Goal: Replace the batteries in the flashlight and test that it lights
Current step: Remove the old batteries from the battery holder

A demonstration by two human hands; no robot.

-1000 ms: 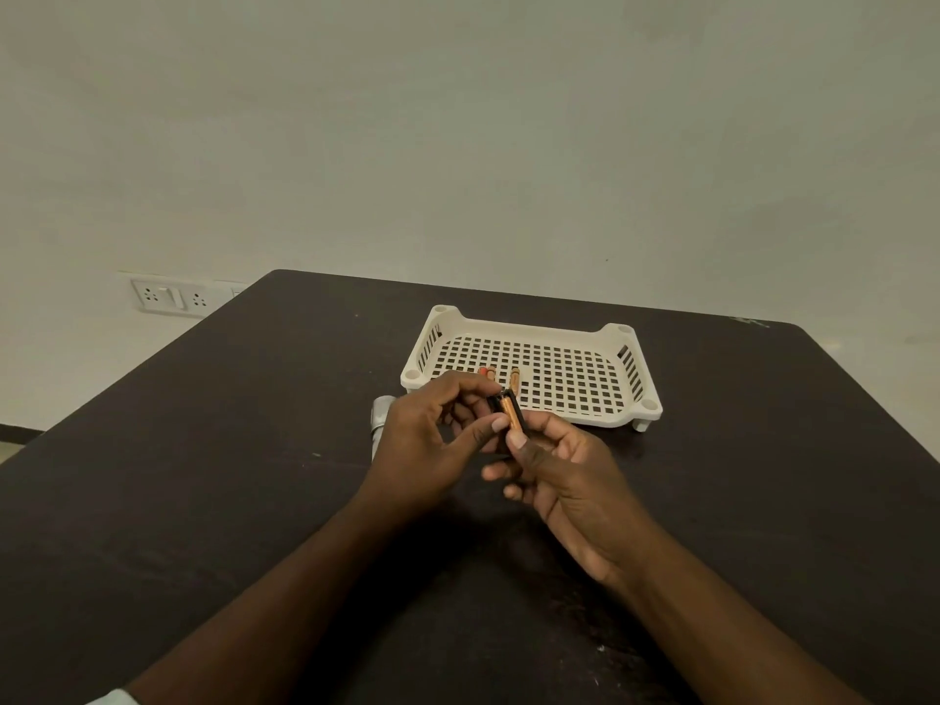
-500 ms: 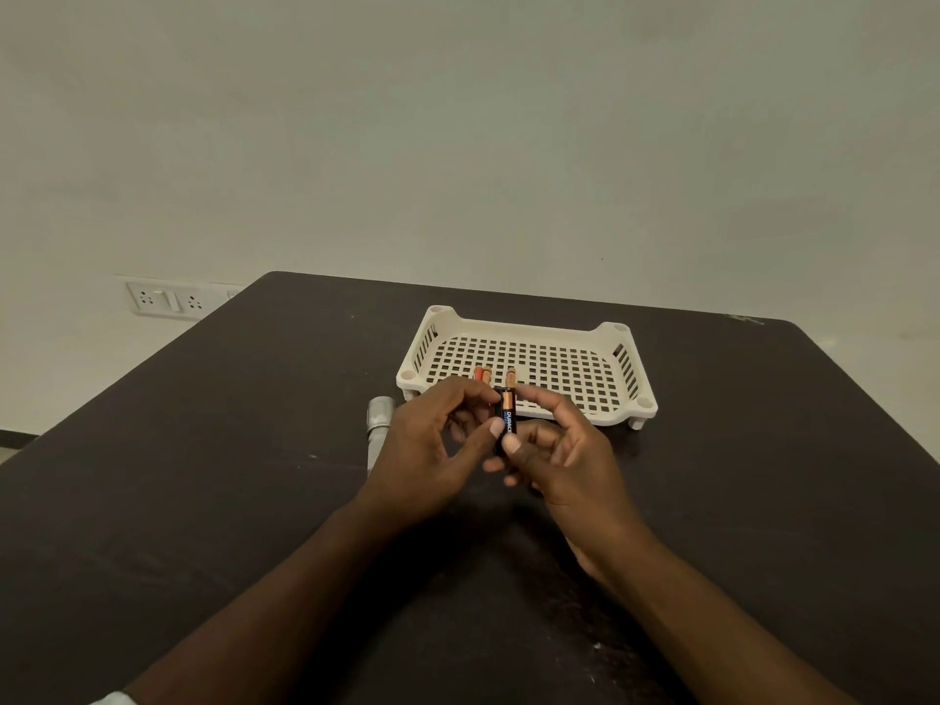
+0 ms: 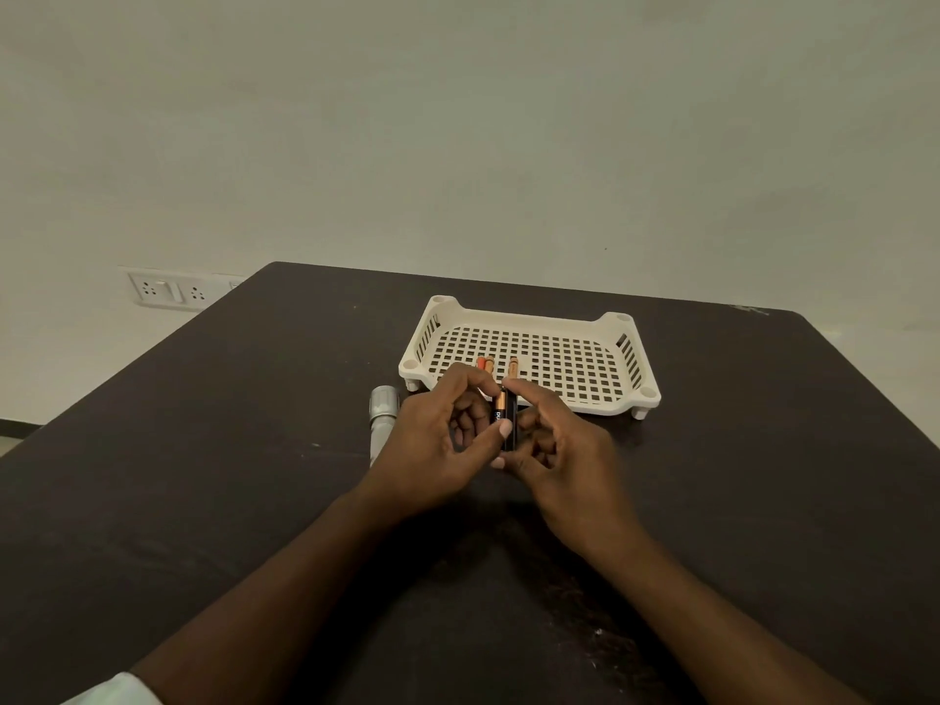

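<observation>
Head view: mid frame, left hand [image 3: 432, 445] and right hand [image 3: 564, 450] both pinch an upright battery [image 3: 503, 417] with curled fingers. Gray flashlight [image 3: 381, 419] lies left, on the table [image 3: 203, 475].

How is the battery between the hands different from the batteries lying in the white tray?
The held battery stands upright off the table, pinched between the left hand and right hand; the tray batteries lie flat, untouched, in the white tray. The held battery shows most of its length; hands hide all but the tray batteries' ends. All have copper-coloured ends.
</observation>
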